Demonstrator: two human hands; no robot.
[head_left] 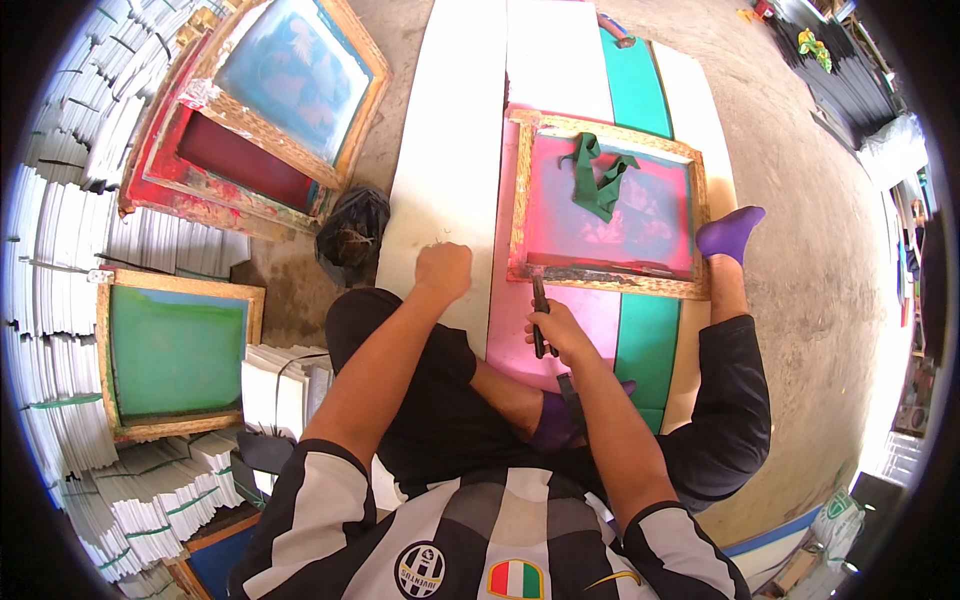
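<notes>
My left hand (443, 272) is closed in a fist over the white board, and what it holds, if anything, is hidden. My right hand (563, 332) grips a dark-handled tool that looks like pliers (540, 298), its tip at the near edge of a wooden screen-printing frame (610, 283). Pink and blue stains cover the mesh of that frame, which lies flat over pink and green boards. On the mesh rests a folded dark green scrap (598, 190). My foot in a purple sock (730, 236) is against the frame's right side.
More printing frames stand at left: a blue one (290, 80), a red one (240, 165) and a green one (178, 352). A black plastic bag (352, 235) sits beside the white board (440, 130). Bundled white stacks (60, 250) line the left side.
</notes>
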